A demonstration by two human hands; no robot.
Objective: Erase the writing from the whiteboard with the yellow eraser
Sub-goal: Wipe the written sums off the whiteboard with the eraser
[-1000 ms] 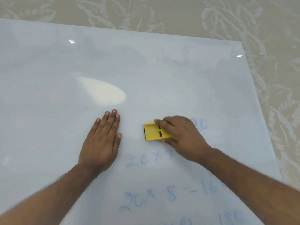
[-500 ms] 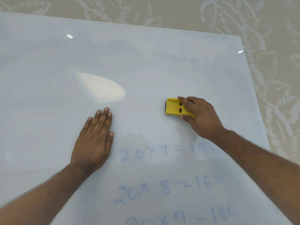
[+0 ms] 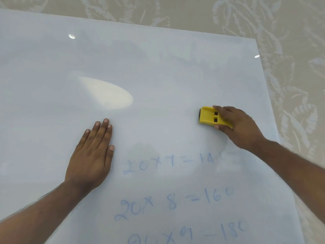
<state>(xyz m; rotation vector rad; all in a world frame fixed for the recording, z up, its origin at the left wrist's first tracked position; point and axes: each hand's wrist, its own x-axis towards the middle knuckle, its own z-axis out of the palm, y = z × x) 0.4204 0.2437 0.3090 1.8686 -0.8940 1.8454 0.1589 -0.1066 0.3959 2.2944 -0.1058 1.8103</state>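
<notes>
From the head camera, the whiteboard (image 3: 158, 71) lies flat on a beige surface with a pale leaf pattern (image 3: 290, 41), and fills most of the view. The right hand (image 3: 239, 127) grips the yellow eraser (image 3: 209, 117) near the board's right edge: its fingers (image 3: 221, 111) are wrapped over the top and far side of the eraser, and the thumb tip shows under the near side. The eraser's dark pad faces down on the board. The left hand (image 3: 93, 154) lies palm down on the board, left of centre, fingers straight and close together, holding nothing. Faint blue writing (image 3: 172, 199) covers the near part of the board in three rows of sums. The top row's right end is smeared. The board above the writing is wiped clean, with a bright oval glare.
</notes>
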